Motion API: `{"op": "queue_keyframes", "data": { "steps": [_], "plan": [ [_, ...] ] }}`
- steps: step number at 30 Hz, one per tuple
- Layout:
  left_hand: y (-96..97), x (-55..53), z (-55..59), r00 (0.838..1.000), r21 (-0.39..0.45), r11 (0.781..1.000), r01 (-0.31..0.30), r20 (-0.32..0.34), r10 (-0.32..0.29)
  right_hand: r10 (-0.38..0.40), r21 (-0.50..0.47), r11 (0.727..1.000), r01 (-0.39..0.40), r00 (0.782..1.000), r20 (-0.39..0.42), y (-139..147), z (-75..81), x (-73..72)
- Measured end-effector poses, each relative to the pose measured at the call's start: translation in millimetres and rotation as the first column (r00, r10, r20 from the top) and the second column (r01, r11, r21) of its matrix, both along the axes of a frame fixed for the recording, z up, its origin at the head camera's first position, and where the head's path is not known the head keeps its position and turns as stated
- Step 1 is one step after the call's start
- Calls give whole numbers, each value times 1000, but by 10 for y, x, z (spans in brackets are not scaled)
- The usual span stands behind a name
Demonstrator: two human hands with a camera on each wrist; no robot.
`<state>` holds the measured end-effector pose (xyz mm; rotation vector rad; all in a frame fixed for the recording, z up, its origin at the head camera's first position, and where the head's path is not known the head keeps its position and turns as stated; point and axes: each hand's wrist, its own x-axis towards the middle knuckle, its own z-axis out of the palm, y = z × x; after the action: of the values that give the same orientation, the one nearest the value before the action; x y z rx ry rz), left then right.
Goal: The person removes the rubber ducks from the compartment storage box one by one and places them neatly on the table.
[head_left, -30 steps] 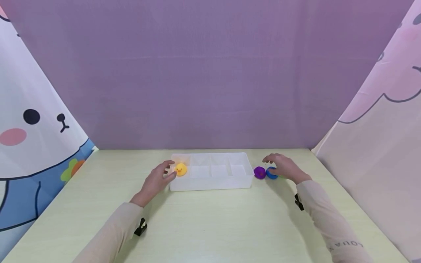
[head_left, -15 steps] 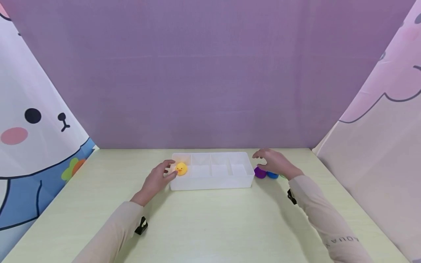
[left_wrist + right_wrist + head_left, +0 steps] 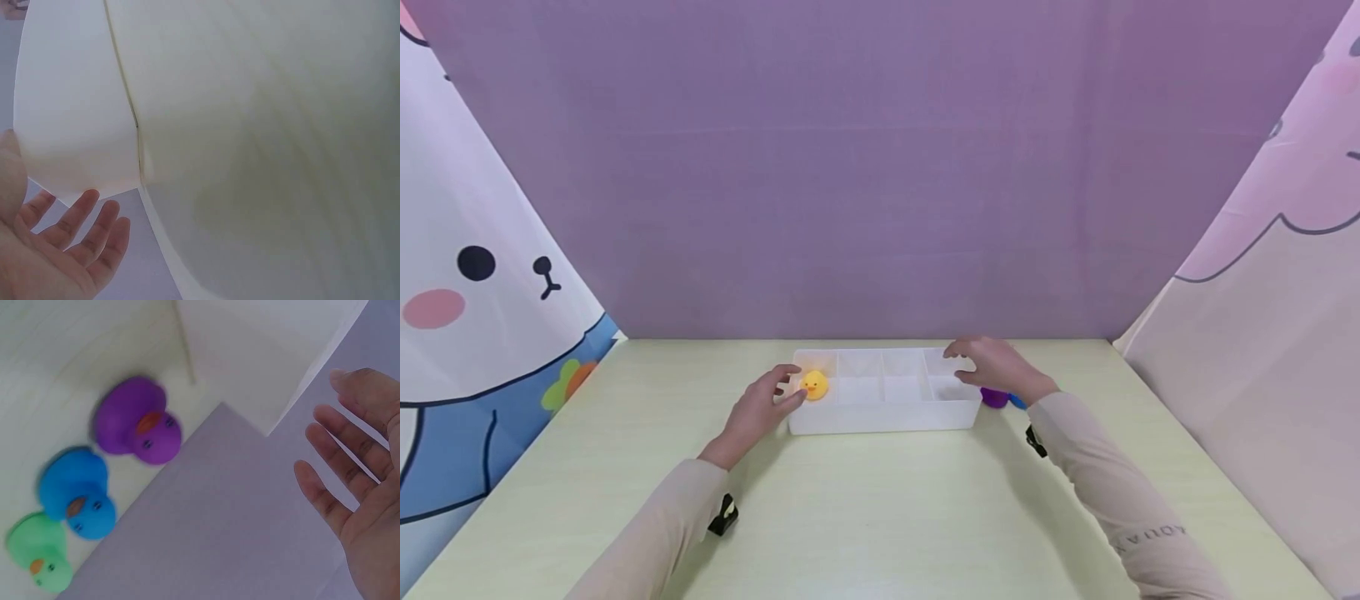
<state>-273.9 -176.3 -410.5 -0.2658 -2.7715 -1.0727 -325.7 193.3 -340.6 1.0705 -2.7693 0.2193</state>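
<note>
A white box (image 3: 880, 418) with a row of compartments stands on the table, a yellow rubber duck (image 3: 813, 385) in its leftmost one. My left hand (image 3: 756, 414) is at the box's left end, fingertips right at the end wall and fingers loosely bent. In the left wrist view the fingers (image 3: 94, 234) lie beside that wall. My right hand (image 3: 1000, 368) hovers over the rightmost compartment with nothing in it, thumb and fingers spread apart. Behind its wrist, right of the box, sit a purple rubber duck (image 3: 134, 422), a blue one (image 3: 78, 490) and a green one (image 3: 40, 553).
The pale wooden table (image 3: 865, 508) ends at a purple cloth backdrop (image 3: 880, 192). Cartoon-printed cloths hang at the left (image 3: 497, 308) and right (image 3: 1270, 333). The box's other compartments hold nothing visible.
My right hand has moved left, from above the blue duck past the purple one to over the box's right end. The left hand, box and yellow duck have stayed in place.
</note>
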Motion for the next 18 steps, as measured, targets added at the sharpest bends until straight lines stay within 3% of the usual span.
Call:
{"op": "queue_keyframes", "data": {
  "steps": [9,18],
  "plan": [
    [19,11,26,1000,-3,1000,-4,28,4,55,10,998,-55,998,-16,-337,-52,-26],
    [18,15,34,1000,-3,1000,-6,29,6,96,31,995,-96,995,26,-679,-51,-38]
  ]
}}
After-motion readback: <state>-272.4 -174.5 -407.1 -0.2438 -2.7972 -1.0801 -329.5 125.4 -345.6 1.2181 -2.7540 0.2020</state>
